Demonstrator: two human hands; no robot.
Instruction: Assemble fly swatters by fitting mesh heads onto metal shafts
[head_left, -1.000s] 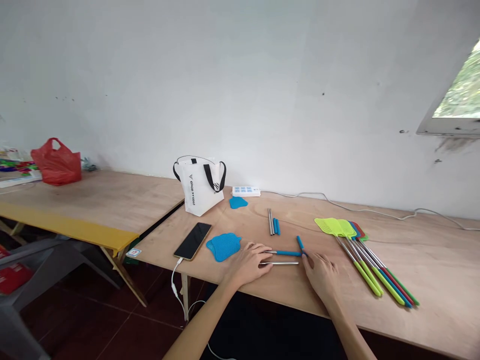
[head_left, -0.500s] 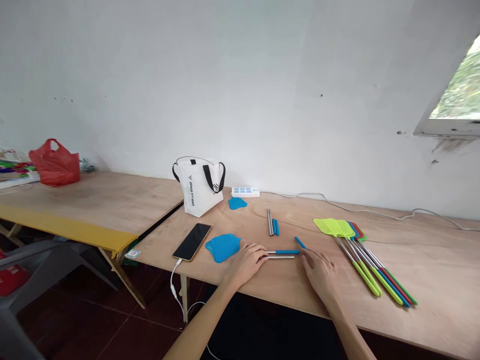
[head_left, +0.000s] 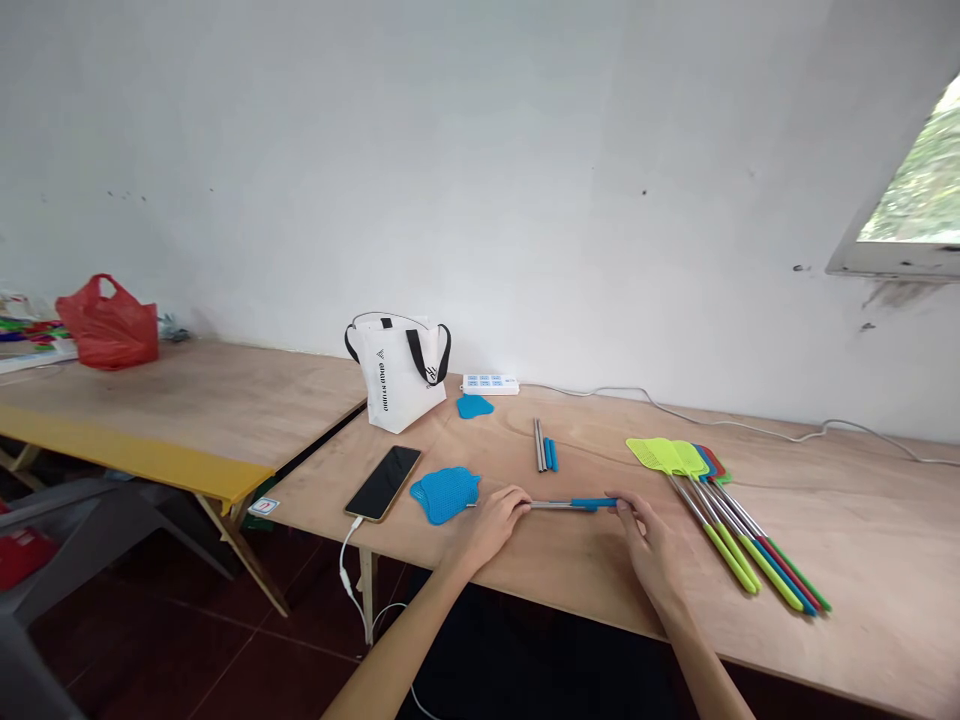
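Observation:
My left hand point(head_left: 495, 520) is closed around slim metal rods point(head_left: 551, 505) just over the table's front part, and a rod end pokes out past its left side. My right hand point(head_left: 646, 535) pinches the far end of a blue handle sleeve point(head_left: 592, 503). This sleeve lines up with the rods, and a second blue piece seems to lie close beneath it. How far the rod goes into the sleeve is hidden. Left of my left hand lies a stack of blue fly swatter heads point(head_left: 448, 495). Farther back are loose metal rods point(head_left: 539, 445) beside blue sleeves point(head_left: 551, 455).
Several assembled fly swatters point(head_left: 739, 530) lie fanned at the right. A phone point(head_left: 384, 482) with a cable is at the left. Behind stand a white bag point(head_left: 397, 385), a power strip point(head_left: 490, 384) and another blue swatter head point(head_left: 475, 406). A red bag point(head_left: 112, 325) sits on the left table.
My right hand has moved slightly right, and the blue sleeve that was slanted by it is now level with the rods. The rods in my left hand have come together.

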